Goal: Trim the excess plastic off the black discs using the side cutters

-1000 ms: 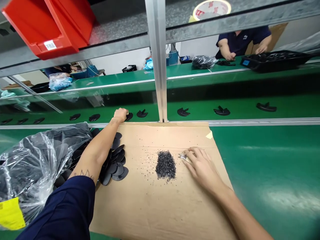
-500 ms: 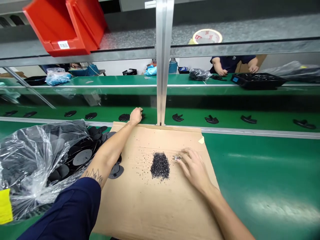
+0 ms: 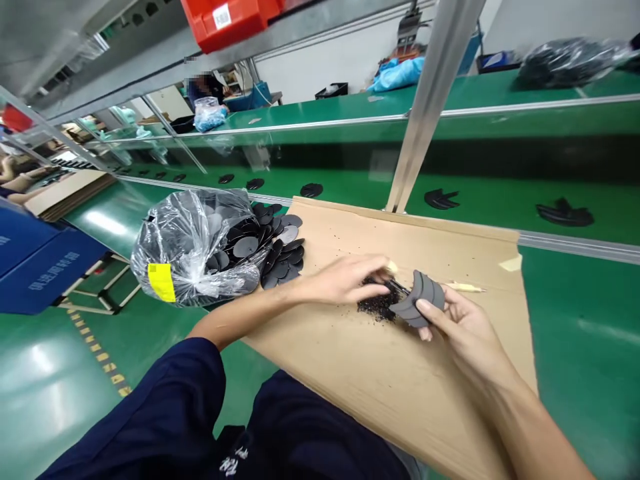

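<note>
Right hand: grip pinching one grey piece. Left hand: grip partly hidden, cannot tell. One black pile nearby.

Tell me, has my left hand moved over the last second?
Yes. Judged against the cardboard sheet, your left hand has come back toward you, from beyond the sheet's far edge to the pile of black bits.
</note>
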A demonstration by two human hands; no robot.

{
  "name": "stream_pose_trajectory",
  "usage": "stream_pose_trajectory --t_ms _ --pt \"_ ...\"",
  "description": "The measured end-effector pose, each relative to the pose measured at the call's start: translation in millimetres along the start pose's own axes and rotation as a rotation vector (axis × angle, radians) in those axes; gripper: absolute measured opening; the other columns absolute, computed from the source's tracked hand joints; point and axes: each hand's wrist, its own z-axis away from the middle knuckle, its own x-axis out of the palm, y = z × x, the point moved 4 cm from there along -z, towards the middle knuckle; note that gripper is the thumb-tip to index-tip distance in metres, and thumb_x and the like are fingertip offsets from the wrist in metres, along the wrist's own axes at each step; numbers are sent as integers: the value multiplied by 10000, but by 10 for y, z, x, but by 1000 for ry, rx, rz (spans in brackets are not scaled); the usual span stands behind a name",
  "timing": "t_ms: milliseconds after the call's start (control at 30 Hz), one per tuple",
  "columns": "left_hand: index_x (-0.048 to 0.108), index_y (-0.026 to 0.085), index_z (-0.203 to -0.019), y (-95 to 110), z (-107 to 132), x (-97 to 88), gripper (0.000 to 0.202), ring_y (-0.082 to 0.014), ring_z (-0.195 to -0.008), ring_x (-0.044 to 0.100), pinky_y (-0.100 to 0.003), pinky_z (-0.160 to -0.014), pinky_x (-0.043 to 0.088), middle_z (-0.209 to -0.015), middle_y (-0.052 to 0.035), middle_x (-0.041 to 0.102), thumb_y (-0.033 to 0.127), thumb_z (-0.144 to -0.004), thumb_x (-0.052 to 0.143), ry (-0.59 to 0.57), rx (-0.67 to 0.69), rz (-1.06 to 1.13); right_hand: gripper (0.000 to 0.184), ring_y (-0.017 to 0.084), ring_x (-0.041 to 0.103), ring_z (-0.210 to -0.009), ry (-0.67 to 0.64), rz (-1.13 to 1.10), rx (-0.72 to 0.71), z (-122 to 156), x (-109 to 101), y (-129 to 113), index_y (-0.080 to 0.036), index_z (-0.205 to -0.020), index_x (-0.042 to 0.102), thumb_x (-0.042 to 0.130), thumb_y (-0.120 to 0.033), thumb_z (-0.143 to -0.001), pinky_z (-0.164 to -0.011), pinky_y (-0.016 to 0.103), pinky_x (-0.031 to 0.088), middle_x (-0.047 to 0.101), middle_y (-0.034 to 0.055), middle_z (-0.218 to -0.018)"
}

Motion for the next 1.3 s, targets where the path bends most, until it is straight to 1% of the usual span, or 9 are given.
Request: stream_pose_trajectory --t_ms 167,267,367,467,600,700,800,1000,1300 --pt "639 142 -1019 -610 491 -701 132 -261 -1068 650 -357 -908 551 -1108 -137 676 228 -947 569 -170 -575 -771 475 127 569 -513 101 -65 0 -7 -37 -24 -209 -905 680 893 -572 -683 -488 268 491 681 1 -683" --pt "661 135 -1064 -781 712 -837 185 -293 -1117 664 -343 -894 551 -1156 -160 677 242 -927 598 -250 -711 -936 497 122 586 -527 131 -108 -4 -13 -34 14 -198 -904 680 909 -564 -658 -490 253 496 686 0 -686" --pt "689 141 -1009 -802 819 -819 222 -302 -1024 713 -346 -822 549 -1046 -162 723 225 -969 488 -139 -751 -946 499 122 591 -510 123 -116 -7 -13 -7 58 -194 -864 665 904 -579 -654 -485 253 500 679 -6 -663" --pt "698 154 -995 -725 795 -769 259 -245 -801 731 -309 -735 539 -842 -108 739 246 -977 457 177 -676 -734 477 118 586 -490 107 -106 7 -2 20 102 -194 -852 653 885 -576 -685 -483 251 503 664 -18 -626" --pt "693 154 -991 -506 615 -511 264 -125 -613 661 -217 -610 527 -822 -54 734 346 -973 513 481 -368 -35 489 112 593 -493 84 -111 35 21 56 150 -190 -888 663 898 -557 -668 -483 245 516 680 -25 -655" --pt "701 156 -957 -303 444 -164 298 -89 -543 597 -204 -538 519 -815 -36 701 410 -970 547 493 -240 370 503 109 598 -508 65 -119 47 37 80 163 -186 -925 670 901 -547 -661 -481 234 514 679 -32 -666" --pt "676 157 -930 -148 319 204 294 -74 -548 576 -179 -509 509 -793 -19 661 451 -916 665 425 -243 598 496 117 621 -580 63 -107 41 57 92 158 -184 -950 679 891 -541 -678 -479 219 505 688 -18 -736" --pt "647 169 -1237 -78 312 534 403 -50 -605 530 -145 -542 479 -947 -48 689 378 -902 728 387 -289 606 482 176 682 -798 22 -33 40 107 158 168 -191 -923 695 873 -580 -700 -675 281 587 709 17 -863" --pt "700 178 -1274 -37 382 424 336 -90 -667 497 -172 -585 481 -782 4 540 317 -973 644 429 -160 304 477 160 680 -782 68 -36 106 135 226 234 -202 -915 673 884 -572 -698 -758 303 599 704 1 -837"
